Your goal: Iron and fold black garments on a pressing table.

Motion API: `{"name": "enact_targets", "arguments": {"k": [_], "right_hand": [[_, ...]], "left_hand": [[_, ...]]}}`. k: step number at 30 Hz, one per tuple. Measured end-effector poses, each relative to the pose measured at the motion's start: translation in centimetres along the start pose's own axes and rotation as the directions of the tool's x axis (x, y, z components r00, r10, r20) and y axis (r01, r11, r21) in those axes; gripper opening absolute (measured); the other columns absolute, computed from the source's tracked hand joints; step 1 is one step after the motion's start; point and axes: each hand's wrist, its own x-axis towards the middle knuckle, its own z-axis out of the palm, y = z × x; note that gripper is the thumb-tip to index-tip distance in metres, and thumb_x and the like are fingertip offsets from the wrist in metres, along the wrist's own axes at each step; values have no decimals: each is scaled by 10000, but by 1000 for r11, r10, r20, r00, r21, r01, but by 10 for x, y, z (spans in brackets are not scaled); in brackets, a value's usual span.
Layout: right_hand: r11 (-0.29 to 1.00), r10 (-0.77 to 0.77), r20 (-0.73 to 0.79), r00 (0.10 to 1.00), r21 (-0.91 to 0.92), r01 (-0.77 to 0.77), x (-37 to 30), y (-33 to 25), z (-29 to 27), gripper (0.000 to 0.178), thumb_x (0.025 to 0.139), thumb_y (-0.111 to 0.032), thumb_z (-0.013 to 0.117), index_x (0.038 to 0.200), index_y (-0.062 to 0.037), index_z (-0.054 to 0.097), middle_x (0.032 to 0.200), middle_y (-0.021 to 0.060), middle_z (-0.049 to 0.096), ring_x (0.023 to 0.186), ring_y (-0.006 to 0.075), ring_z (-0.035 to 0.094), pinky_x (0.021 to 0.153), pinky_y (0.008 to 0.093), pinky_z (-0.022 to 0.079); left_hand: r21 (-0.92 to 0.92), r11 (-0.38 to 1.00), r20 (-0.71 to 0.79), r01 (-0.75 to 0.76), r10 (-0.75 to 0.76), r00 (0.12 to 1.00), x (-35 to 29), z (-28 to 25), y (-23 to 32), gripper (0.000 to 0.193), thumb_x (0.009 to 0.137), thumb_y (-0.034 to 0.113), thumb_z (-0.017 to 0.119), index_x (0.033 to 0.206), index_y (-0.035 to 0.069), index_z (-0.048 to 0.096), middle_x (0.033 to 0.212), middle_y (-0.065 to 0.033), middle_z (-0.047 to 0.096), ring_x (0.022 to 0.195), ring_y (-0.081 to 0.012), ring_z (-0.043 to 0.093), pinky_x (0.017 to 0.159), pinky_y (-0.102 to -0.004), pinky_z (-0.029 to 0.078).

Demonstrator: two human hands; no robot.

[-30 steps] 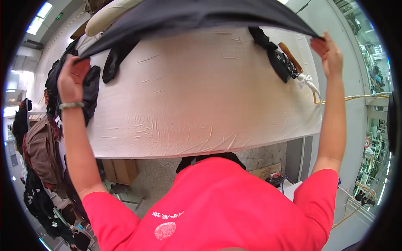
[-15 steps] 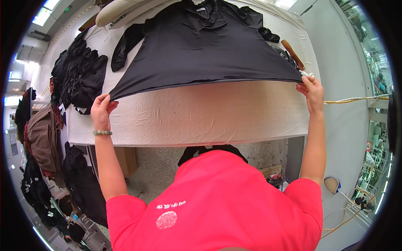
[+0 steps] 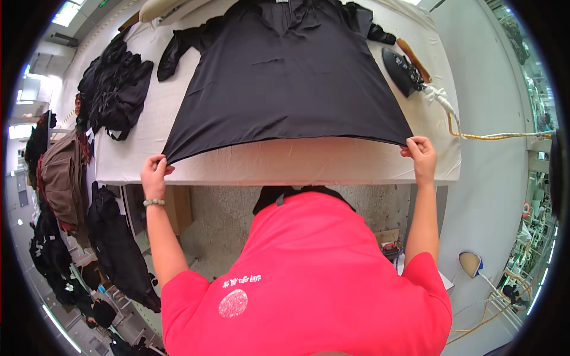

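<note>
A black long-sleeved blouse point(image 3: 279, 83) is spread on the cloth-covered ironing table point(image 3: 285, 165), its V-shaped neckline at the far side and its hem toward me. My left hand point(image 3: 155, 172) pinches the left corner of the hem between thumb and fingers. At the opposite corner, my right hand point(image 3: 421, 155) grips the hem the same way. The hem curves between both hands. Just beyond my right hand, an iron point(image 3: 404, 72) with a wooden handle rests on the table, beside the blouse's right edge.
A heap of black garments point(image 3: 116, 89) lies on the table's left. White wrapping and a yellowish cord point(image 3: 496, 136) lead from the iron off the right edge. A padded pressing board point(image 3: 163, 9) stands at the far left. More dark clothes point(image 3: 116, 249) hang left of the table.
Both hands have drawn the hem toward me and come slightly closer together. The blouse has shifted nearer, lies flatter at the neckline, and uncovers the iron.
</note>
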Motion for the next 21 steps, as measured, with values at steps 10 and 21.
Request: {"name": "enact_targets", "arguments": {"k": [10,21], "right_hand": [[890,184,81,980,-436,-131,11,77,24,169,949,-139,713,1065,-32,650,780,66,709,669,152,679,624,299,530],[419,-67,482,874,-781,463,217,-84,197,310,923,-274,712,1125,-50,643,893,149,721,861,348,700,756,437,538]], "left_hand": [[854,520,-26,-34,108,994,-3,53,-49,263,882,152,727,1107,48,638,911,-114,709,828,-326,695,773,-420,563],[489,593,345,-639,542,766,294,230,126,443,882,303,754,1226,49,643,1224,-138,664,1179,-321,613,1002,-393,488]]}}
